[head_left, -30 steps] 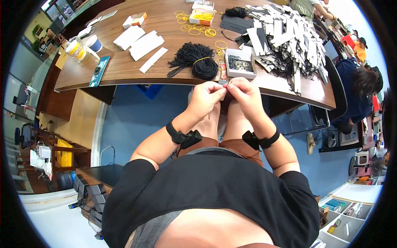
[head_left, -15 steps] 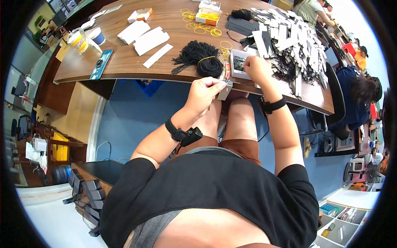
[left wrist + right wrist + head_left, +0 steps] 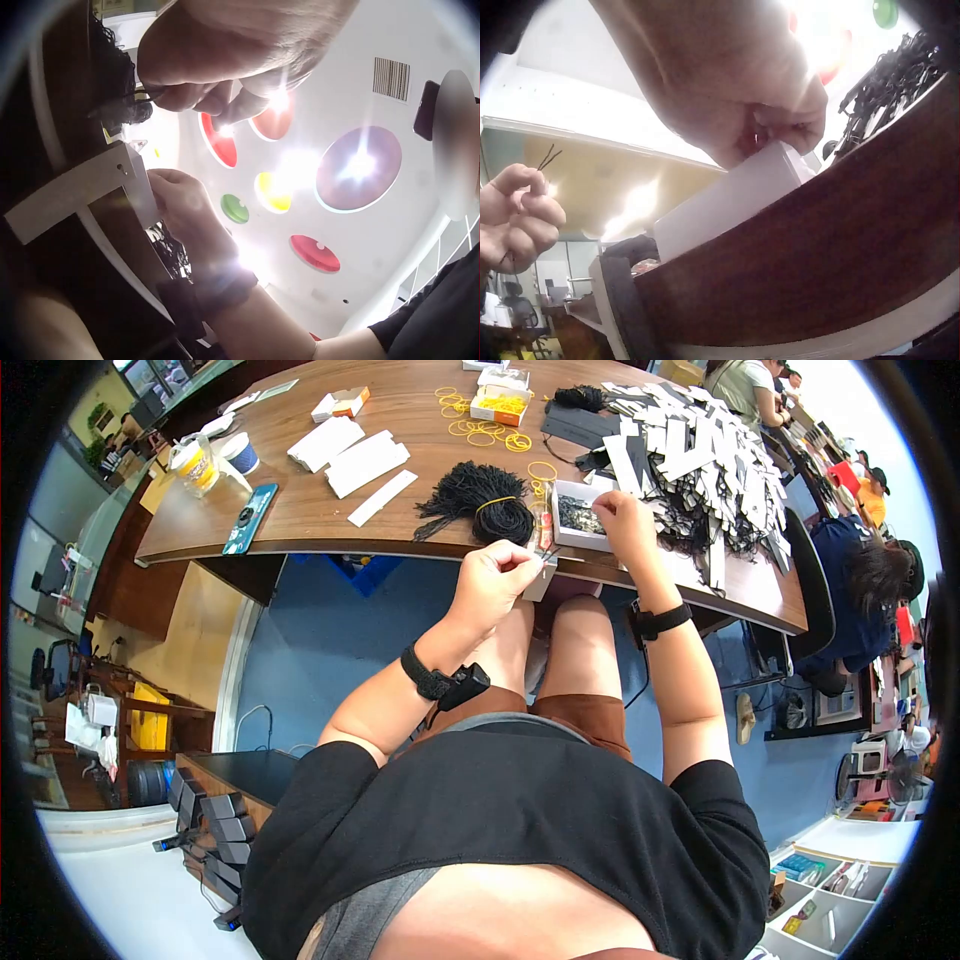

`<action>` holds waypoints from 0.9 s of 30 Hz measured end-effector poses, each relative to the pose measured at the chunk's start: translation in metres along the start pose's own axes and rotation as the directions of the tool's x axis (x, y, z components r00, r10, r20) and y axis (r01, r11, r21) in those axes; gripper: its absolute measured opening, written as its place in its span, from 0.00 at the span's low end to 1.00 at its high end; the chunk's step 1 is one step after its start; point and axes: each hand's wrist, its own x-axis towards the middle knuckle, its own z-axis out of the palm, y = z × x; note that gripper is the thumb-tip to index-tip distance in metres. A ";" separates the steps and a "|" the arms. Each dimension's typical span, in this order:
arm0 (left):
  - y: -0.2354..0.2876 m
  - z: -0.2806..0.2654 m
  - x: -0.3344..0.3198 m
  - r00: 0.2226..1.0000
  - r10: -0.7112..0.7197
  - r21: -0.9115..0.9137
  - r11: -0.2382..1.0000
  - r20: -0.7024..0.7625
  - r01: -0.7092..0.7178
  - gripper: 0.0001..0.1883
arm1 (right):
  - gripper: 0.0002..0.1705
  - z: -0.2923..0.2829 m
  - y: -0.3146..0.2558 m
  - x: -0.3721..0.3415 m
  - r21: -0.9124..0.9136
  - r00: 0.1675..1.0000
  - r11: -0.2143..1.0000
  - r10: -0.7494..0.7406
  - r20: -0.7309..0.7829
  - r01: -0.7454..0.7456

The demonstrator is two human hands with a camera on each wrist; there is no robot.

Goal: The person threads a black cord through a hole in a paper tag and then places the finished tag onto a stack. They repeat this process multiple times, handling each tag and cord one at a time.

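My left hand (image 3: 495,578) is held in front of the table edge, thumb and forefinger pinching a thin black cord (image 3: 549,157). Two ends of that cord stick up past the fingertips in the right wrist view. My right hand (image 3: 630,530) reaches over a small white box (image 3: 724,202), its fingertips bent down at the box's opening. Small dark pieces (image 3: 573,514) lie inside this box. Whether those fingers pinch one of them I cannot tell. Just left of the box lies a bundle of black cords (image 3: 503,522) tied with a yellow band.
White strips with black cords (image 3: 690,460) are heaped at the right. Yellow rubber bands (image 3: 490,433) lie near an orange-and-white box (image 3: 500,415). White card stacks (image 3: 367,464), a phone (image 3: 250,520) and a cup (image 3: 240,453) occupy the left. A pale strip (image 3: 540,585) projects below the table edge.
My right hand has left the left hand's fingertips and moved forward and right to the white box, where its fingers now dip lower. The left hand stays nearly in place.
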 end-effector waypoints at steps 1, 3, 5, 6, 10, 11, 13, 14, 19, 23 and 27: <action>0.001 0.000 -0.001 1.000 -0.015 -0.001 1.000 0.006 0.015 0.03 | 0.08 -0.002 -0.001 0.001 0.042 0.998 0.998 0.050 0.034 -0.051; 0.006 0.000 -0.004 0.999 -0.048 -0.005 0.999 0.015 0.048 0.03 | 0.08 -0.006 -0.004 0.000 0.120 0.983 0.980 0.145 0.114 -0.158; 0.012 0.002 -0.003 0.999 -0.050 -0.013 0.999 -0.002 0.050 0.03 | 0.09 -0.005 0.000 -0.002 0.177 0.988 0.972 0.155 0.027 -0.157; 0.013 0.002 -0.003 0.999 -0.051 -0.017 0.999 -0.010 0.051 0.03 | 0.10 -0.005 0.000 -0.004 0.205 0.987 0.967 0.161 -0.017 -0.155; 0.013 0.001 -0.003 0.999 -0.001 0.031 1.000 -0.034 0.002 0.04 | 0.16 -0.022 -0.029 -0.022 0.356 0.985 0.935 0.065 -0.160 -0.004; 0.011 0.000 -0.002 0.998 0.051 0.081 0.996 -0.040 -0.047 0.04 | 0.18 -0.026 -0.042 -0.030 0.566 0.991 0.821 0.121 -0.051 -0.071; 0.011 -0.002 -0.001 0.994 0.101 0.139 0.986 -0.039 -0.094 0.04 | 0.21 -0.032 -0.059 -0.042 0.855 0.971 0.462 0.147 0.189 -0.237; 0.014 -0.002 -0.002 0.995 0.096 0.146 0.985 -0.035 -0.090 0.04 | 0.23 -0.039 -0.064 -0.047 0.875 0.932 0.323 0.110 0.344 -0.361; 0.020 0.000 -0.005 0.995 0.098 0.147 0.984 -0.003 -0.096 0.03 | 0.21 -0.040 -0.084 -0.062 0.844 0.846 -0.076 -0.002 0.533 -0.531; 0.023 0.001 -0.006 0.994 0.109 0.139 0.984 0.024 -0.111 0.04 | 0.19 -0.039 -0.086 -0.061 0.819 0.824 -0.114 0.003 0.567 -0.563; 0.025 0.000 -0.008 0.991 0.125 0.137 0.982 0.040 -0.129 0.03 | 0.19 -0.035 -0.084 -0.061 0.799 0.810 -0.148 -0.037 0.585 -0.583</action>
